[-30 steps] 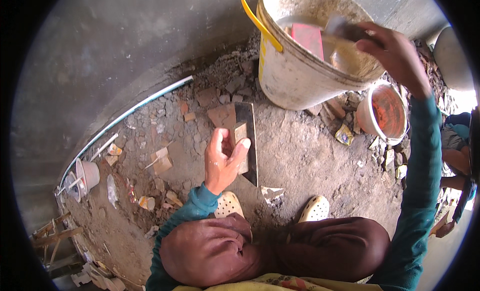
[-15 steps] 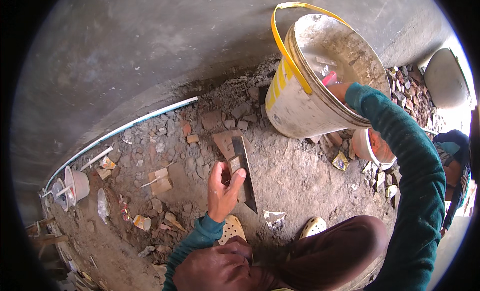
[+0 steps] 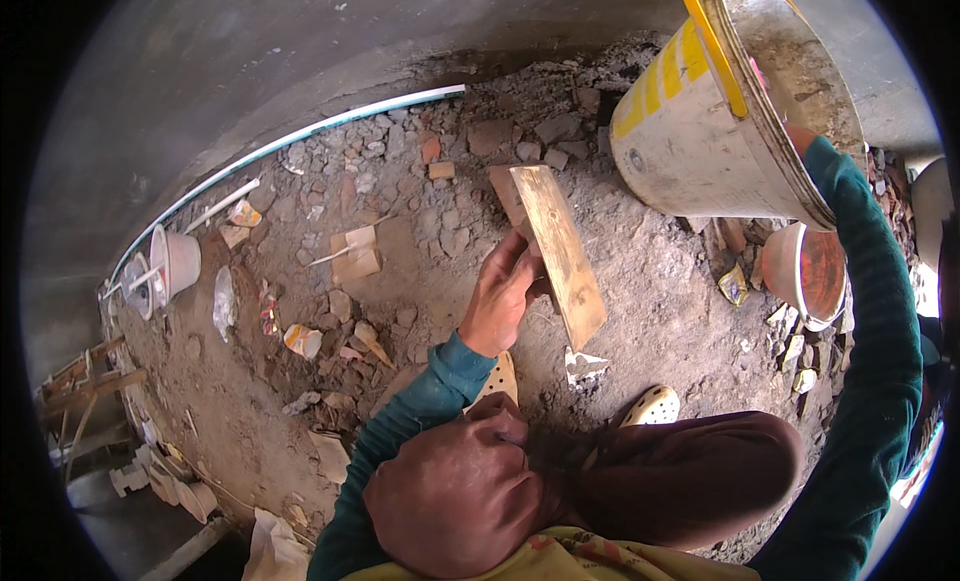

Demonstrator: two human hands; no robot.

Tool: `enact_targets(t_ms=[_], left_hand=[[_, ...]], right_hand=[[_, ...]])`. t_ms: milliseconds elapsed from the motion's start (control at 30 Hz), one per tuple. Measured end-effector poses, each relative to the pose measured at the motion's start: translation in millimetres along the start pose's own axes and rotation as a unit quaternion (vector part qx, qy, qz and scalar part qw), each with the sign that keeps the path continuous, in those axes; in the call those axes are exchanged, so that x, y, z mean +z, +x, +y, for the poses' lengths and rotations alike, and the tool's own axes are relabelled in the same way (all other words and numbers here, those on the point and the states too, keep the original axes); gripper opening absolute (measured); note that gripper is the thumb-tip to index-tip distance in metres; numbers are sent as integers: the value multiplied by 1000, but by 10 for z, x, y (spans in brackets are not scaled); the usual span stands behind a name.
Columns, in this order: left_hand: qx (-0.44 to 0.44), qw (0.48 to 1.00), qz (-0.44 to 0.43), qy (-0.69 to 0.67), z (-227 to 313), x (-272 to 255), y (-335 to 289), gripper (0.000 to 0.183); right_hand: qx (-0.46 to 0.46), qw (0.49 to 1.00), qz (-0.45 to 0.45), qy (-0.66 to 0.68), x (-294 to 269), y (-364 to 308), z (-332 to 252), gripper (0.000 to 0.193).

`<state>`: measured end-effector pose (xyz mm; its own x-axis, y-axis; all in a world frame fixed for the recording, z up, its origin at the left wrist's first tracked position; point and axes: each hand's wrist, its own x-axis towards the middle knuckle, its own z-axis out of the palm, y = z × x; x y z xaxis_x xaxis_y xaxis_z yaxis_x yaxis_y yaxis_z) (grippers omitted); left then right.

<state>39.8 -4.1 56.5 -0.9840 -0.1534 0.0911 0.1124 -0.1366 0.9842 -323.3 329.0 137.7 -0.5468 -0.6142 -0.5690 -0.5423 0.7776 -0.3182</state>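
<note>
My left hand (image 3: 500, 296) is closed round the back of a plastering float (image 3: 562, 256). Its long tan face is scratched and tilts up toward me. On the right, a large white bucket (image 3: 660, 146) with yellow stripes and a yellow handle leans with its mouth toward the right. My right hand (image 3: 801, 139) reaches inside; its fingers are hidden by the bucket's rim. A small pink thing (image 3: 758, 73) shows within the bucket, close to the hand. Grey residue coats the inner wall.
A small white tub with orange-brown inside (image 3: 798, 271) stands below the bucket. Broken rubble (image 3: 490, 138) lies along the wall foot beside a long white pipe (image 3: 330, 126). Far left are a whitish tub on its side (image 3: 178, 261) and wooden pieces (image 3: 95, 391). My shoe (image 3: 652, 406) rests on the dirt.
The view has shifted, so the bucket sits higher and farther right. My left hand has turned the float from edge-on to showing its broad face. My right hand stays in the bucket.
</note>
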Motion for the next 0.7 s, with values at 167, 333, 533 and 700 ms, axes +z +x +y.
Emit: enact_targets(t_ms=[167, 333, 533, 700], left_hand=[[-9, 999, -50, 15, -128, -94, -58, 49], [-144, 941, -1, -306, -359, -161, -161, 47], [-187, 894, -16, -408, -459, -230, -201, 40], [-152, 952, -41, -264, -448, -142, -172, 40]], right_hand=[[-40, 995, 72, -55, -171, -112, -75, 39], [-104, 951, 289, -43, -309, -418, -241, 37], [-61, 863, 500, 40, 2, -1297, -1116, 27], [-77, 795, 581, -156, 260, -1289, -1368, 23]])
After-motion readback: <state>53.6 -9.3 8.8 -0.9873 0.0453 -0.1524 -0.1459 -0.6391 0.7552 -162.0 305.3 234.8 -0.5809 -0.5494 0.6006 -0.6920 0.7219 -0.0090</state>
